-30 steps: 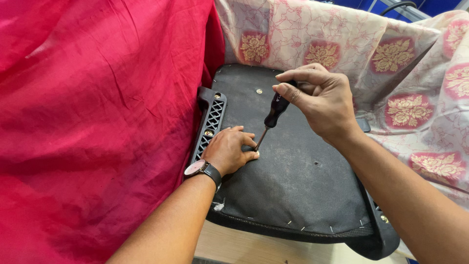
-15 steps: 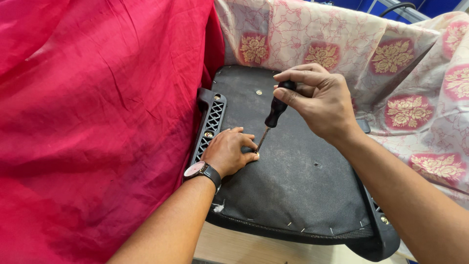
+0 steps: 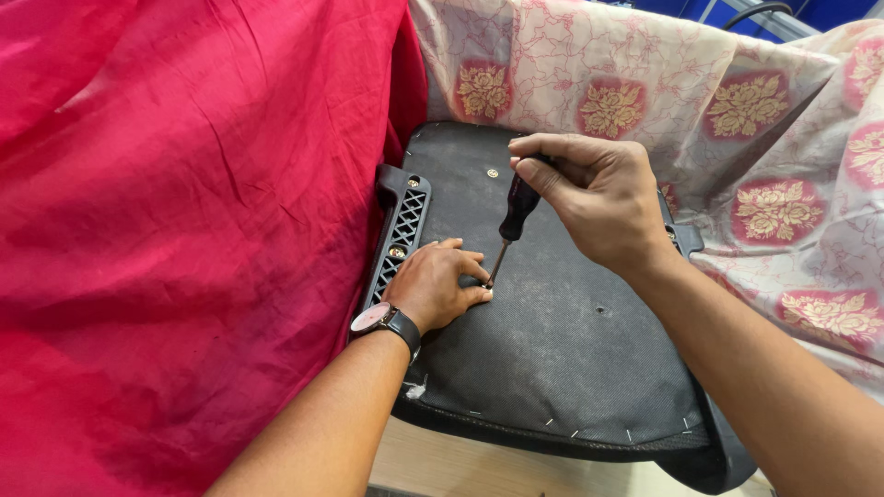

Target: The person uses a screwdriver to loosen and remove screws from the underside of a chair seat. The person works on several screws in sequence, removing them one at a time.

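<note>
An upturned chair seat (image 3: 562, 368) with a black fabric underside lies in front of me. My right hand (image 3: 603, 198) is closed around the black handle of a screwdriver (image 3: 516, 213), which stands tilted with its tip on the seat near the left side. My left hand (image 3: 433, 283), with a wristwatch (image 3: 382, 319) on the wrist, rests on the seat with its fingertips pinched at the screwdriver's tip. Whatever small thing sits under the tip is hidden by the fingers.
A black plastic lattice bracket (image 3: 398, 235) with screws runs along the seat's left edge. A red cloth (image 3: 184, 239) covers the left half of the view. A cream cloth with red and gold flowers (image 3: 755, 120) drapes behind and to the right. A pale wooden surface (image 3: 479, 465) shows below the seat.
My right hand has turned a little on the screwdriver handle, its fingers closing lower over the top. The left hand and the screwdriver tip stay in the same spot.
</note>
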